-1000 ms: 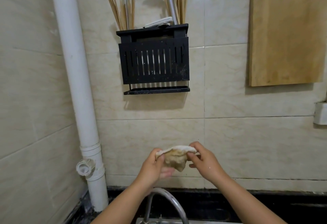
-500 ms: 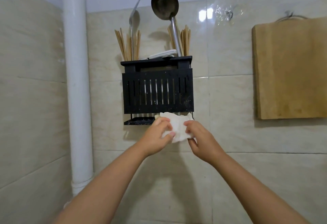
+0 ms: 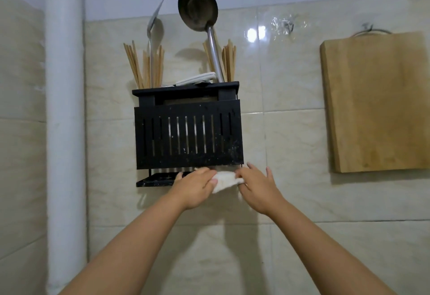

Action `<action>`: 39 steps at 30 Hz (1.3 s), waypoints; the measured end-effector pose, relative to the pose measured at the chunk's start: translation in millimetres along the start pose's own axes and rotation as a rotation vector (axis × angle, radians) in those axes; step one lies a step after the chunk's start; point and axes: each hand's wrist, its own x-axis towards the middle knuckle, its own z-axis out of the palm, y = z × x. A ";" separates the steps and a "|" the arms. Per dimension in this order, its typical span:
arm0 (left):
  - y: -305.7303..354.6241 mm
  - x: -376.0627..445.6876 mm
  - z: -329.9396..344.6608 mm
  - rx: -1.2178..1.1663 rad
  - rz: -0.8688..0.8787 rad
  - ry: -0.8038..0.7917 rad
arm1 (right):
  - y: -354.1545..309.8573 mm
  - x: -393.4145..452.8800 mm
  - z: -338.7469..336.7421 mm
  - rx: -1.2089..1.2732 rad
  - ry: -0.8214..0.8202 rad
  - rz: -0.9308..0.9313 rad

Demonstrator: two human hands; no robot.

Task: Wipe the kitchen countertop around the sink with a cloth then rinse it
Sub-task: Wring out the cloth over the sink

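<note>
A small white cloth [image 3: 225,180] is stretched between both my hands, right at the lower shelf of a black wall-mounted utensil rack [image 3: 188,136]. My left hand [image 3: 195,187] grips the cloth's left end, its fingertips at the shelf's edge. On the cloth's right end is my right hand [image 3: 257,186], with some fingers spread. Most of the cloth is hidden behind my hands. The sink, tap and countertop are out of view.
The rack holds chopsticks [image 3: 144,66], a metal ladle [image 3: 200,15] and a spatula [image 3: 154,27]. A white drain pipe [image 3: 65,131] runs down the wall at the left. A wooden cutting board [image 3: 377,101] hangs at the right on the tiled wall.
Both hands have raised the cloth from above the tap up to the rack's bottom shelf. My view has tilted upward, so the tap and counter have left the frame.
</note>
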 end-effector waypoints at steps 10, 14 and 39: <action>-5.1 -0.5 20.5 0.143 -0.065 0.411 | 9.9 -3.7 14.7 -0.156 0.435 -0.070; -7.9 -21.1 37.2 0.215 0.164 0.652 | -3.2 -17.6 29.4 -0.365 0.452 -0.038; 16.9 -30.6 18.5 0.285 -0.056 0.440 | -18.2 -24.3 13.1 -0.200 0.071 0.008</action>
